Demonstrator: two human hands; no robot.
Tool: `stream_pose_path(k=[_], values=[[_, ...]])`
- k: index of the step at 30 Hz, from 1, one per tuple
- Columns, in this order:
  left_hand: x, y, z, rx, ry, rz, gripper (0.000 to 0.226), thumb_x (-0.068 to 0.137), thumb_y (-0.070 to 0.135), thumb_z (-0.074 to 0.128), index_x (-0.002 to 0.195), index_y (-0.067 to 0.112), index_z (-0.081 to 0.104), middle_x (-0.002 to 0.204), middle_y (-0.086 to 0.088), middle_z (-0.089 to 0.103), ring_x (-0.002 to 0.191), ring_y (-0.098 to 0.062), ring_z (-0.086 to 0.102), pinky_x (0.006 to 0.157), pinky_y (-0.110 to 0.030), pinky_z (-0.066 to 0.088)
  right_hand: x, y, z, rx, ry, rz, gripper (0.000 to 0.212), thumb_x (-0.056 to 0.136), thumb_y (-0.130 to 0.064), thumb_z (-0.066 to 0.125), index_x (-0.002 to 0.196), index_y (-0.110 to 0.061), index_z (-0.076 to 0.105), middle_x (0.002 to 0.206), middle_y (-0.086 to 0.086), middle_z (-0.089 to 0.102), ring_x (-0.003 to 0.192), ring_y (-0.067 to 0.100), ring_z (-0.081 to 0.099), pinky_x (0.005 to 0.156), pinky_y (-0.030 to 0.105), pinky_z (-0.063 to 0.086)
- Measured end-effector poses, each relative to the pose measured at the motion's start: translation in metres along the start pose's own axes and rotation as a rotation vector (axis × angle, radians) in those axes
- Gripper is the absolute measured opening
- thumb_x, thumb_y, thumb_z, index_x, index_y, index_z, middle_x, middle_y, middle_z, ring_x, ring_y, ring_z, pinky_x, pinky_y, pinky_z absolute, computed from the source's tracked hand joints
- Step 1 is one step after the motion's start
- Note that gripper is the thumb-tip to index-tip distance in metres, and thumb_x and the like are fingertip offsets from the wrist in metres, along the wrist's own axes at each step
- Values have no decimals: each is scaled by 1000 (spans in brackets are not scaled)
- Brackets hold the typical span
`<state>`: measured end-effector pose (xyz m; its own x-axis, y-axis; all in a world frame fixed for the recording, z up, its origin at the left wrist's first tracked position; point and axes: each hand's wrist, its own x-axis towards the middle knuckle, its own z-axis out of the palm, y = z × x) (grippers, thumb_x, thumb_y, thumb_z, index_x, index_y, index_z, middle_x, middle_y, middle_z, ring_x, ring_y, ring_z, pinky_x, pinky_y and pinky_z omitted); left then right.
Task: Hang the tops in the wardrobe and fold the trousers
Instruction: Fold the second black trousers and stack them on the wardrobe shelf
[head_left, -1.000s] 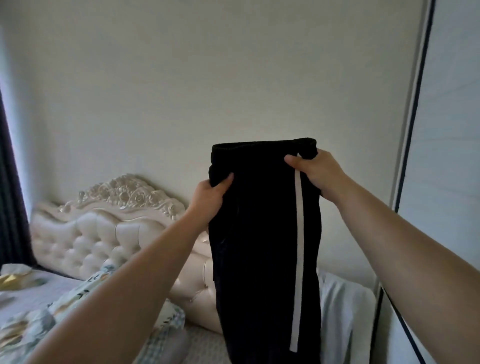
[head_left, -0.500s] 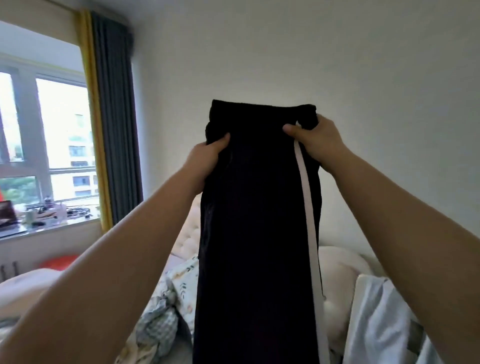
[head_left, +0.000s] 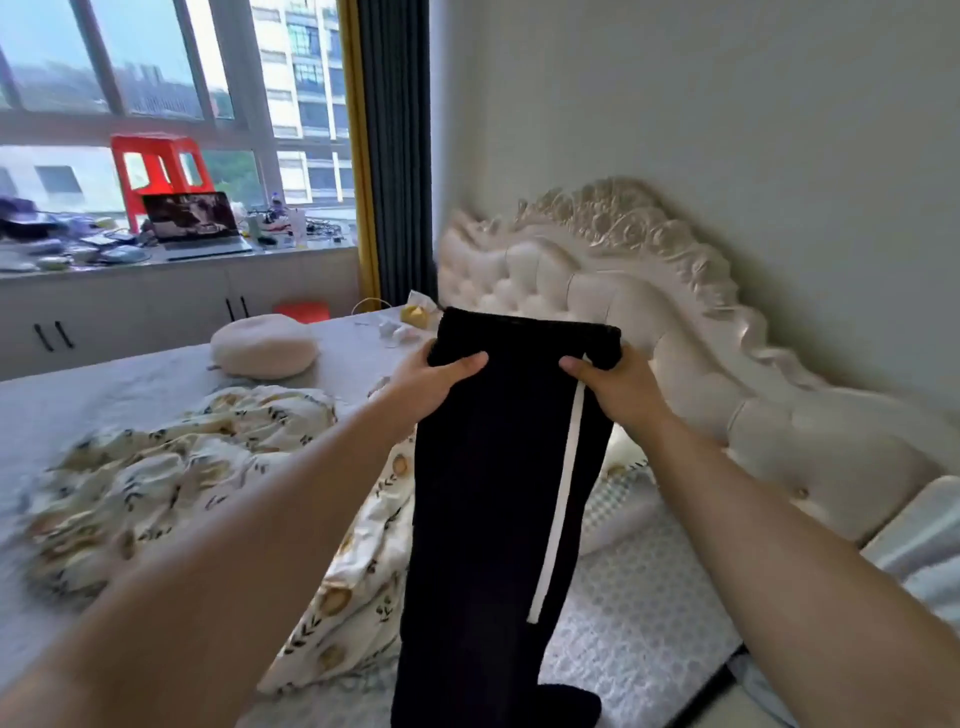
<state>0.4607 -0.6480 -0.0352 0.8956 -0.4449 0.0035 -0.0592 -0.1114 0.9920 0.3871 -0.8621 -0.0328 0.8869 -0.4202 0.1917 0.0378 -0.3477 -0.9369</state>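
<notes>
The bed (head_left: 130, 384) fills most of the view, backed by a tufted cream headboard (head_left: 649, 291), and a crumpled floral quilt (head_left: 171, 483) is spread over its near half. Above the bed's near edge a pair of black trousers (head_left: 493, 493) is held up by the waistband, the legs laid together lengthwise and hanging straight down, the lowest part bunched at the bottom of the view. One corner of the waistband is gripped by the left hand (head_left: 436, 384), thumb across the front and fingers hidden behind the cloth. The other corner is pinched likewise by the right hand (head_left: 618, 389), just beside a white side stripe (head_left: 563, 488). The folding is judged barely begun: the legs appear aligned, but no crosswise fold has been made and the garment has not been laid down. No wardrobe is in view, and whether any tops have been hung cannot be told.
</notes>
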Motion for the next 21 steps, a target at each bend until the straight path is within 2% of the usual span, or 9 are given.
stream_pose_path(k=[2,5,8,11,13,15,17,19,21], values=[[9,-39,-6,33,20,-90,29,81,32,74,107,27,61,99,7,69,87,-8,66,74,-20,52,8,36,18,-69,-151,88,28,84,-18,70,109,-17,59,104,-3,63,101,17,60,88,31,45],[20,-95,-20,170,-40,-232,28,81,25,74,106,23,61,97,6,66,85,-8,64,73,-17,50,24,91,36,-160,-417,238,42,84,-18,70,124,-16,54,113,-2,62,111,20,57,87,30,47],[37,-156,-40,332,-278,-446,42,78,29,77,116,20,60,113,3,65,105,-14,62,96,-30,48,41,140,52,-306,-793,404,42,82,-17,72,121,-18,58,115,-3,64,110,16,59,91,27,46],[51,-200,-51,422,-515,-714,33,83,27,72,112,23,59,111,6,64,108,-15,60,98,-34,48,63,182,74,-374,-1241,638,49,72,-24,79,118,-20,62,117,-3,66,111,14,61,104,38,42],[65,-219,-61,411,-575,-850,38,80,34,74,112,22,59,113,3,64,108,-16,60,99,-37,48,88,193,93,-403,-1416,729,48,69,-25,81,113,-18,64,115,-2,68,111,16,61,106,42,40],[88,-221,-79,336,-515,-884,56,68,44,79,114,19,59,114,1,65,108,-18,61,97,-38,49,129,183,113,-475,-1412,657,29,75,-22,78,100,-19,64,106,-3,68,107,17,62,101,40,45],[124,-205,-99,213,-281,-798,86,46,57,84,117,17,59,112,-1,67,103,-18,64,87,-34,53,185,160,137,-497,-1230,442,16,79,-20,74,89,-22,61,97,-6,64,102,20,61,89,33,49],[168,-183,-114,-66,126,-591,100,51,55,81,136,16,44,124,0,60,101,-14,62,80,-28,52,242,138,164,-342,-828,246,35,79,-27,74,109,-19,58,113,0,62,111,23,57,94,33,46],[208,-174,-130,-266,554,-352,99,73,44,75,150,24,15,146,0,35,123,-15,46,100,-35,42,281,124,188,-234,-394,110,73,80,-36,72,139,-16,34,139,8,43,129,22,42,108,32,34]])
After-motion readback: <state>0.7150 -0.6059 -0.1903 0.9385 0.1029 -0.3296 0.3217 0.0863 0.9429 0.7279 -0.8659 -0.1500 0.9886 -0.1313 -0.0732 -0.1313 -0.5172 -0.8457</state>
